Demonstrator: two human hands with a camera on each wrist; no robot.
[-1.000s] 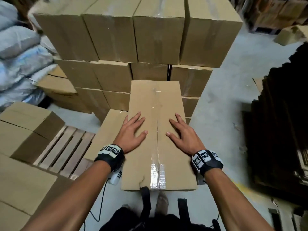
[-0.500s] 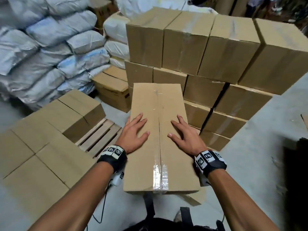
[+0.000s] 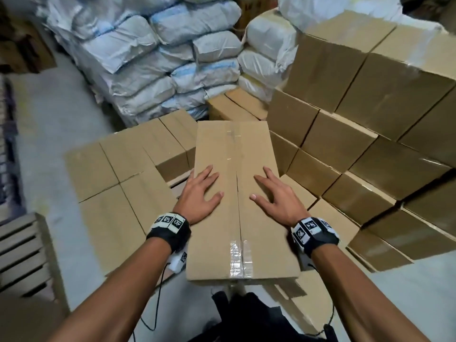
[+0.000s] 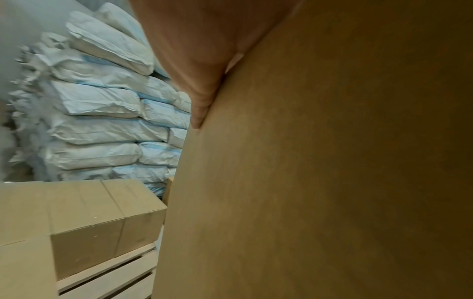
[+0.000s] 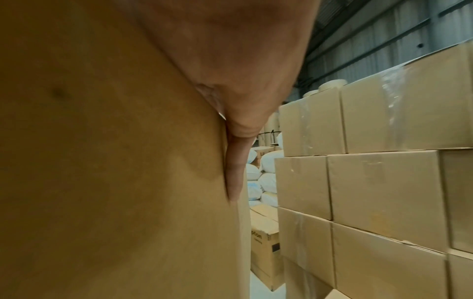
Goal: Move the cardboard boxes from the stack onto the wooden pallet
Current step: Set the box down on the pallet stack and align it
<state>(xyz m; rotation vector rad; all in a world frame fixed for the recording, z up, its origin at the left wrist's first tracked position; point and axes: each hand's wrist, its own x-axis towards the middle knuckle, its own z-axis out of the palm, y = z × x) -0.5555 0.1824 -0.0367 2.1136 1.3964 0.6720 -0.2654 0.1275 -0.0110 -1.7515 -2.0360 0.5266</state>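
Swinging leftward since the earlier frames, the view now puts the boxes already laid on the pallet straight ahead and the tall stack of brown cardboard boxes off to the right, while the long brown cardboard box with a taped centre seam sits in the same place between the arms. Both the left hand and the right hand lie flat on its top face, fingers spread and straight, not curled round any edge; what bears the box from below is hidden (possibly the person's body, I cannot tell). That is the risk: with palms only pressing down, the box could slide or tip forward off its support as the turn goes on. Its far end also hangs close to the laid boxes and over the gap showing pale wooden pallet slats, so lowering too early could catch a corner. White and blue sacks are piled behind.
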